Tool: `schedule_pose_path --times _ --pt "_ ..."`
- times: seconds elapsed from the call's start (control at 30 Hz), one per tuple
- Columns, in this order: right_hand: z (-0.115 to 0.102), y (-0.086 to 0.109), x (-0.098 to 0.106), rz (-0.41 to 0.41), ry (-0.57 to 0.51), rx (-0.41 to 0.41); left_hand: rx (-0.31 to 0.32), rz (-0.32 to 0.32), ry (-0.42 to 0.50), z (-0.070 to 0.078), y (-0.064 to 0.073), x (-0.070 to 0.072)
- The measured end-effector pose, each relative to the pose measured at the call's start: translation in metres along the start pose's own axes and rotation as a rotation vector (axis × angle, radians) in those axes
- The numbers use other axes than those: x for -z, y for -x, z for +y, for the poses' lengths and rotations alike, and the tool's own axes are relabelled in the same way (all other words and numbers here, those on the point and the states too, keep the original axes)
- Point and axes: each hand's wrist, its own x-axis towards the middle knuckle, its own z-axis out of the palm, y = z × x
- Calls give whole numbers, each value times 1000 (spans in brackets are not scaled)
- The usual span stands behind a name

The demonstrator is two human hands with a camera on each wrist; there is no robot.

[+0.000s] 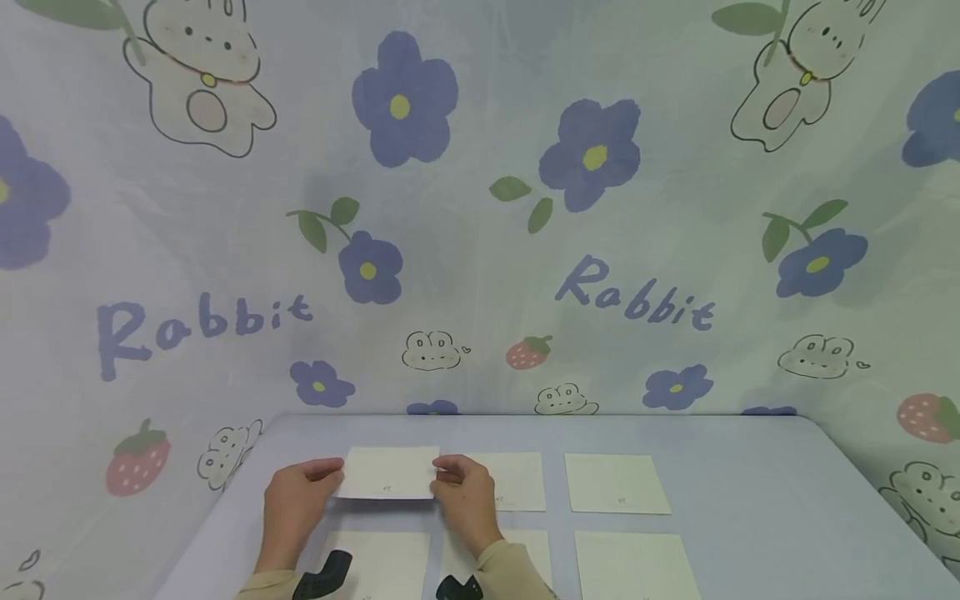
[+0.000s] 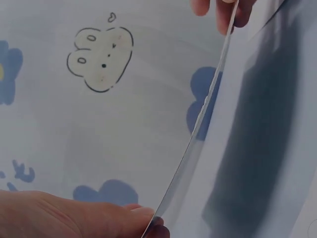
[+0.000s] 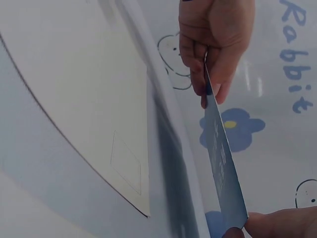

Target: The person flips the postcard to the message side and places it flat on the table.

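Observation:
A thin white card is raised off the table at the back left, its shadow showing below its near edge. My left hand pinches its left edge between thumb and fingers. At the opposite edge my right hand pinches it the same way. From the left wrist the card appears nearly edge-on, slightly bowed. In the right wrist view the underside of the card carries faint pale markings too blurred to read.
More white cards lie in rows: one at back middle partly behind my right hand, one at back right, and a front row including a left card and a right card. A patterned curtain hangs behind the pale table.

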Motion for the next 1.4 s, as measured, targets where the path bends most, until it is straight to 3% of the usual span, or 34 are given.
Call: schedule_pose_path --times 0.43,0.83,1.1,1.4 --pt "3 0 1 -29 76 31 -13 14 -24 -3 0 -7" --pt "6 0 3 -108 140 56 -49 17 -71 -3 3 -11" --pt "5 0 2 -146 114 27 -81 26 -93 -5 4 -13" --pt "6 0 3 -160 124 42 -84 -5 -104 -4 4 -14"
